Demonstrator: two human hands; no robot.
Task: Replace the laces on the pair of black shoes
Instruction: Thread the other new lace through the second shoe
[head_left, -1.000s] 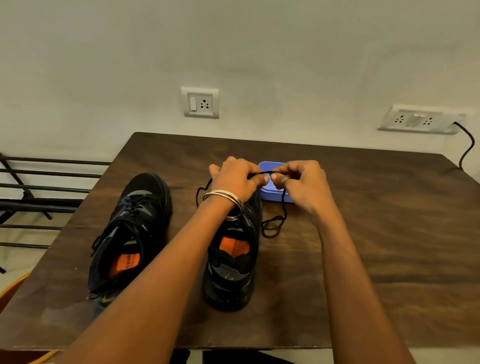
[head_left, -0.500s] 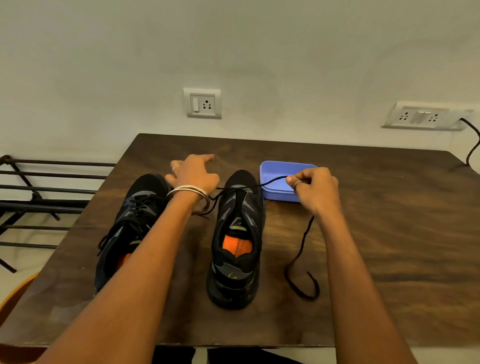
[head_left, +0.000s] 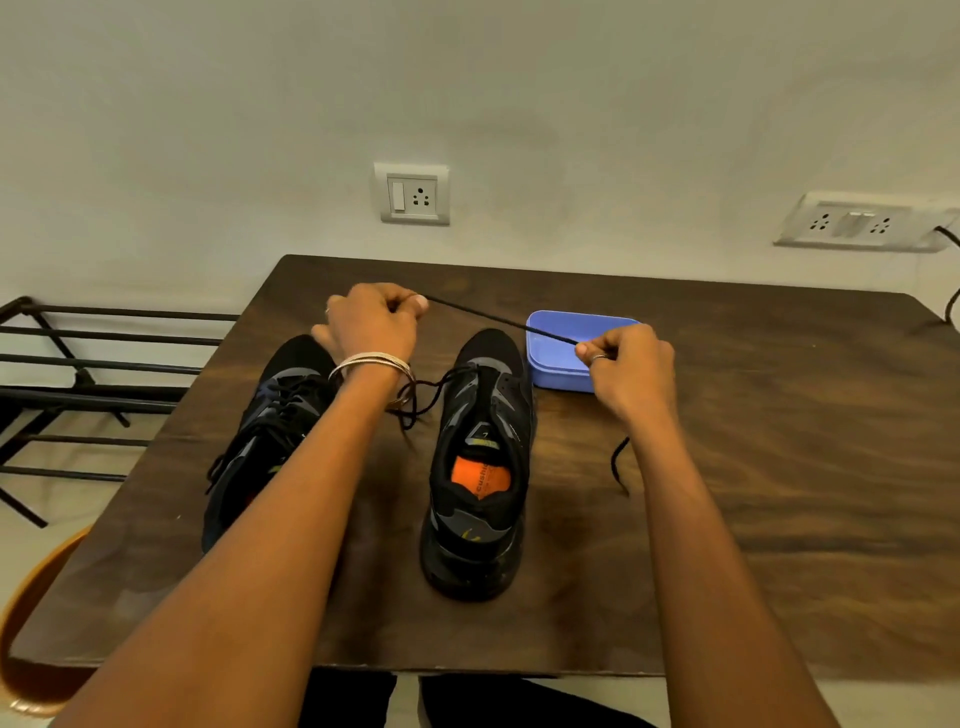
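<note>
Two black shoes with orange insoles stand on the dark wooden table (head_left: 753, 467). The left shoe (head_left: 265, 436) is laced and partly hidden by my left forearm. The right shoe (head_left: 480, 467) has a lace through its front eyelets only. A black lace (head_left: 493, 319) is stretched taut above the right shoe's toe. My left hand (head_left: 371, 325) pinches its left end beyond the shoes. My right hand (head_left: 631, 364) pinches it over the blue box, and a loose end (head_left: 618, 465) hangs down to the table under my right wrist.
A shallow blue plastic box (head_left: 558, 371) sits just right of the right shoe's toe. A black metal rack (head_left: 78, 374) stands left of the table. An orange rim (head_left: 31, 623) shows at the lower left. Two wall sockets are behind, with a cable (head_left: 953, 306) at the right edge.
My hands have drawn apart, the left moving away past the shoes' toes, pulling the lace taut between them. The loose end on the right has shortened and lifted toward my right wrist.
</note>
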